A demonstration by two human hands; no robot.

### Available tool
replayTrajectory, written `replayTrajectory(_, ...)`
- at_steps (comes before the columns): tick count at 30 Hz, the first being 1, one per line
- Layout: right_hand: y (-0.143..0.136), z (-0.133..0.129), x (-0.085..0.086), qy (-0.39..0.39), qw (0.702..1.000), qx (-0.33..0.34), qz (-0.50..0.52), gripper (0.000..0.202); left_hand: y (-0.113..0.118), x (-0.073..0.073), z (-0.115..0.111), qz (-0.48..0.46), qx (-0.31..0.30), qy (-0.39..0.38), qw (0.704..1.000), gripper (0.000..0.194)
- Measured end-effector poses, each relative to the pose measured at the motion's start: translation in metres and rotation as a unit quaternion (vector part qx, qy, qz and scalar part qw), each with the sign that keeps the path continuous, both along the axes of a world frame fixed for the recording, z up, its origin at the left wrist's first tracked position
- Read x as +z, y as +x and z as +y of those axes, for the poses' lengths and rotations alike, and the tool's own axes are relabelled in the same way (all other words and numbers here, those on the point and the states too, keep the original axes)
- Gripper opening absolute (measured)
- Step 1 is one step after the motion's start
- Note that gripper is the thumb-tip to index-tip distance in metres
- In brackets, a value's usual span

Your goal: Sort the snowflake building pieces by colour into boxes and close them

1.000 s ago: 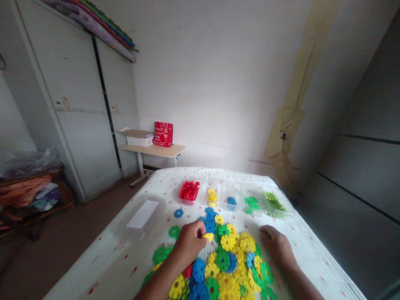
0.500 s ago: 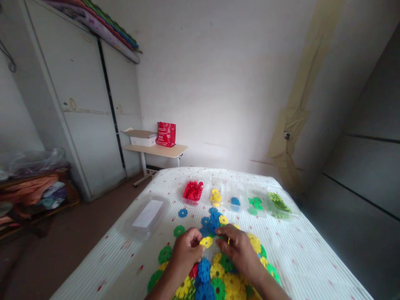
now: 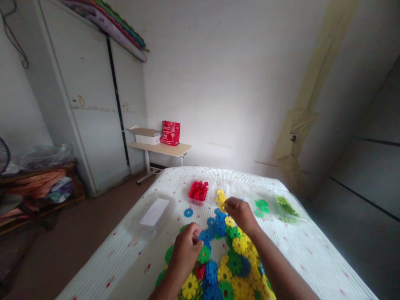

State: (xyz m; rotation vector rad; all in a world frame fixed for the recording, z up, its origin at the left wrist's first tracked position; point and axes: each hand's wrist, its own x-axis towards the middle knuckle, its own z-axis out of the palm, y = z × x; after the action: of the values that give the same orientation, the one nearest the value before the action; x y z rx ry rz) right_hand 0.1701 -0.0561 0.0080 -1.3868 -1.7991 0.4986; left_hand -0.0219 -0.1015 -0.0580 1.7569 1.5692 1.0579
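Note:
My right hand (image 3: 242, 212) reaches over the clear container (image 3: 216, 204) of yellow flower-shaped discs (image 3: 220, 194). Its fingers are pinched on a yellow disc at the container's near right edge, partly hidden by the fingertips. Closer to me, my left hand (image 3: 188, 242) is closed, thumb against the curled fingers; anything inside is hidden. Beside it lie a green flower-shaped disc (image 3: 204, 254) and blue discs (image 3: 206, 236). A mixed pile of yellow discs (image 3: 224, 273), green ones and blue ones spreads between and below my forearms, with a red piece (image 3: 200, 272) among them.
Clear containers hold red pieces (image 3: 198, 191), green discs (image 3: 261, 206) and light green pieces (image 3: 286, 206). Stacked clear trays or lids (image 3: 153, 212) lie on the left of the striped tablecloth (image 3: 125, 254). Behind, a small table (image 3: 165, 150) bears a red bag (image 3: 170, 133).
My right hand has moved forward to the yellow container. The yellow disc is no longer visible in my left hand, which has stayed near the pile. The view has shifted slightly left.

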Motion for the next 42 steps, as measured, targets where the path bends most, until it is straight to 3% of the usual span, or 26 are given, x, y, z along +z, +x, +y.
replayTrajectory(3,0.002,0.019,0.010,0.018,0.997,-0.074,0.028,0.020,-0.005,-0.007,0.004,0.025,0.006,0.010,1.000,0.026)
replayTrajectory(6,0.008,0.018,0.006,0.058,0.994,-0.086,0.021,0.026,-0.008,-0.012,0.006,0.048,0.005,0.017,0.999,0.025)
replayTrajectory(11,0.042,-0.013,-0.026,0.077,0.993,-0.089,-0.028,0.026,-0.009,-0.009,0.005,0.076,-0.001,0.032,0.997,0.022)
replayTrajectory(17,0.107,-0.045,-0.066,0.044,0.979,-0.185,-0.074,0.032,-0.005,-0.005,0.001,0.103,-0.012,0.034,0.994,0.020)
replayTrajectory(23,0.152,-0.066,-0.078,-0.008,0.960,-0.265,-0.085,0.034,0.011,0.005,0.004,0.161,-0.050,0.052,0.984,0.022)
replayTrajectory(29,0.160,-0.066,-0.084,-0.030,0.953,-0.286,-0.095,0.034,0.041,0.018,0.026,0.265,-0.127,0.041,0.955,0.028)
replayTrajectory(35,0.155,-0.065,-0.086,-0.033,0.955,-0.273,-0.116,0.032,0.060,0.009,0.040,0.290,-0.146,0.036,0.945,0.022)
replayTrajectory(42,0.155,-0.065,-0.084,-0.044,0.952,-0.275,-0.122,0.032,0.059,0.001,0.047,0.267,-0.144,0.026,0.952,0.027)
